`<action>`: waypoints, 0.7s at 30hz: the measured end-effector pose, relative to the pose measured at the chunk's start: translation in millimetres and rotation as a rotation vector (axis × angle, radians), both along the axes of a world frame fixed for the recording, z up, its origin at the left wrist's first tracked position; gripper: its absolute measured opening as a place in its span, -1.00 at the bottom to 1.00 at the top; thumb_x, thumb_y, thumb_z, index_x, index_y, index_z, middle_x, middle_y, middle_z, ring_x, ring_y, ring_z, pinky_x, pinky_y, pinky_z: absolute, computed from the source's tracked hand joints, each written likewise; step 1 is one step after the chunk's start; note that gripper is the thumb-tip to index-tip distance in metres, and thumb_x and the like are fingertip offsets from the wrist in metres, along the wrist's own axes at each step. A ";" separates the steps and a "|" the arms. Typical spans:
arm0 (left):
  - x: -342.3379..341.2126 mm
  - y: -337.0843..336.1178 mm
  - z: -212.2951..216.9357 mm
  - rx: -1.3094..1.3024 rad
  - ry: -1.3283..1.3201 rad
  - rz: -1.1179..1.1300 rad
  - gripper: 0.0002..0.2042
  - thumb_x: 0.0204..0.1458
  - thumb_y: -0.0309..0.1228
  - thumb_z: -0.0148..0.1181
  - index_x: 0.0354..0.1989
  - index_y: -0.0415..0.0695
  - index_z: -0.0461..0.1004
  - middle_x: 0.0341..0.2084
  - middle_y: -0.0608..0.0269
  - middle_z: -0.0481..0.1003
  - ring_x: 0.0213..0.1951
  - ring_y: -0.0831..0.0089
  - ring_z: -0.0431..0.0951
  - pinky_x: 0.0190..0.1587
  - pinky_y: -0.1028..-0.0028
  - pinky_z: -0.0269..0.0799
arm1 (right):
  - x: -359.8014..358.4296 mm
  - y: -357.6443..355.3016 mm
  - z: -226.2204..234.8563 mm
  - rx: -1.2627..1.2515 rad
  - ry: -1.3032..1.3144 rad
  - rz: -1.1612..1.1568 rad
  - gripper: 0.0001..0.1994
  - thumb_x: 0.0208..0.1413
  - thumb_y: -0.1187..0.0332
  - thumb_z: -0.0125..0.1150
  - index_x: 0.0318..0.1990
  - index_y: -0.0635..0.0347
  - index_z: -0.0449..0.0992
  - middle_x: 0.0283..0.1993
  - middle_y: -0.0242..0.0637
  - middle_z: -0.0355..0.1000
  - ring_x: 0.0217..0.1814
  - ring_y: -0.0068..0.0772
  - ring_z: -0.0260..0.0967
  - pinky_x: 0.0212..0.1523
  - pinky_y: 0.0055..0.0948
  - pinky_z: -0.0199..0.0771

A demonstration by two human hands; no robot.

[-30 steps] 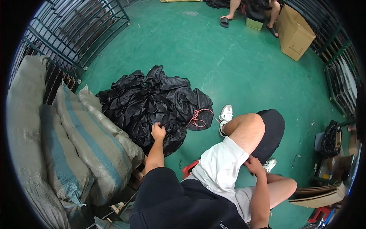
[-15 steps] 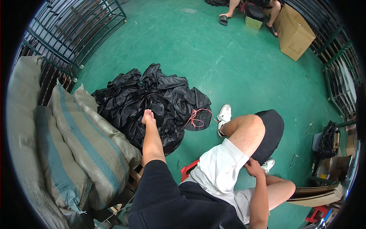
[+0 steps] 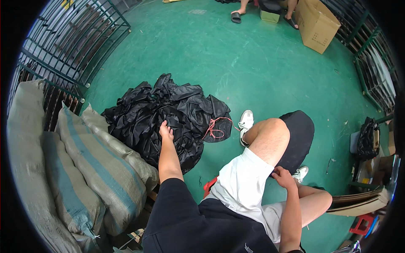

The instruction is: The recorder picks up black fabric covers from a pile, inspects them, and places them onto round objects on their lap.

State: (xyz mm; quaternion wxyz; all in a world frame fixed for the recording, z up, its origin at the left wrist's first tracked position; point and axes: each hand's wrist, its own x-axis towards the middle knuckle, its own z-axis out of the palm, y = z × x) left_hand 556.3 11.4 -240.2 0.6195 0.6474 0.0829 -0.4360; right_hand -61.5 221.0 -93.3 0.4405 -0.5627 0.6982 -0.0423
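Observation:
A heap of black, slightly shiny fabric pieces point(image 3: 177, 105) lies on the floor ahead of me to the left. Over its near part reaches my left hand point(image 3: 166, 131), fingers partly stretched out and apart, with nothing visible in them. Between my legs stands a black rounded fabric piece point(image 3: 298, 135), its far side behind my raised knee. At its lower edge my right hand point(image 3: 284, 177) is closed, the curled fingertips pressed to the fabric; what lies under them is partly hidden. A pink-red cord point(image 3: 216, 128) rests on the heap's right end.
Stuffed woven sacks point(image 3: 90, 164) with blue stripes line my left. Green metal racks point(image 3: 76, 46) stand beyond them. A cardboard box point(image 3: 316, 26) stands at the far right, near another person's legs point(image 3: 291, 10). Flattened cardboard point(image 3: 358, 202) and a red stool point(image 3: 362, 224) are at right.
My left hand has turned slightly, its fingers spreading more over the heap. The right hand has shifted a little upward along the fabric edge. The view has tilted slightly.

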 end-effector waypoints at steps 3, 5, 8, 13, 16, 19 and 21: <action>-8.9 -10.4 -6.7 0.006 0.005 0.114 -0.48 0.01 -0.26 0.32 0.16 -0.16 0.42 0.21 0.07 0.34 0.23 0.27 0.33 0.25 0.26 0.20 | -2.1 -0.8 -0.1 0.019 0.021 -0.007 -0.66 0.07 0.28 0.25 -0.06 0.31 0.49 -0.15 0.06 0.53 -0.08 0.00 0.52 -0.04 -0.18 0.49; -3.1 -15.1 -8.5 0.064 0.022 0.235 -0.61 0.01 -0.43 0.33 0.03 -0.27 0.48 -0.01 0.05 0.51 0.01 0.29 0.52 0.08 0.34 0.44 | -0.1 -3.3 2.3 0.016 0.036 0.000 -0.66 0.06 0.28 0.25 -0.07 0.31 0.49 -0.16 0.06 0.53 -0.08 0.02 0.51 -0.04 -0.18 0.49; 23.2 -9.3 -13.4 -0.034 -0.067 0.322 -0.74 0.03 -0.59 0.28 -0.08 -0.25 0.53 -0.22 0.09 0.58 -0.21 0.33 0.61 -0.12 0.46 0.57 | 6.8 -10.3 6.3 -0.012 0.004 0.041 -0.67 0.06 0.28 0.24 -0.09 0.32 0.49 -0.16 0.06 0.53 -0.08 0.03 0.51 -0.05 -0.17 0.49; 20.7 -8.6 -4.9 0.094 -0.061 0.164 -0.79 0.03 -0.66 0.21 -0.14 -0.21 0.55 -0.36 0.20 0.59 -0.35 0.37 0.62 -0.22 0.44 0.61 | 1.4 -9.6 5.5 -0.024 -0.007 0.012 -0.67 0.06 0.28 0.24 -0.09 0.32 0.49 -0.17 0.06 0.54 -0.08 0.03 0.51 -0.05 -0.16 0.48; 20.1 5.7 1.0 0.114 -0.086 -0.133 -0.78 0.13 -0.54 0.11 -0.06 -0.17 0.53 -0.30 0.22 0.60 -0.30 0.36 0.63 -0.12 0.42 0.59 | 3.3 -9.6 2.5 -0.059 -0.018 0.020 -0.67 0.06 0.27 0.24 -0.09 0.31 0.49 -0.17 0.07 0.54 -0.08 0.03 0.51 -0.05 -0.16 0.48; -33.9 1.8 4.0 0.237 -0.071 -0.430 -0.47 0.06 -0.29 0.26 0.24 -0.08 0.35 0.28 0.06 0.25 0.34 0.15 0.16 0.29 0.18 0.14 | -5.8 -1.6 1.0 -0.032 0.004 -0.004 -0.67 0.06 0.27 0.24 -0.08 0.31 0.49 -0.15 0.08 0.53 -0.07 0.05 0.50 -0.04 -0.15 0.48; -43.9 4.3 5.1 0.253 -0.062 -0.432 -0.30 -0.01 -0.17 0.34 0.32 -0.08 0.24 0.35 0.09 0.18 0.41 0.19 0.04 0.32 0.20 0.04 | -4.8 0.4 -0.9 0.005 -0.015 -0.007 -0.66 0.06 0.27 0.24 -0.08 0.32 0.49 -0.14 0.08 0.53 -0.06 0.07 0.49 -0.03 -0.15 0.48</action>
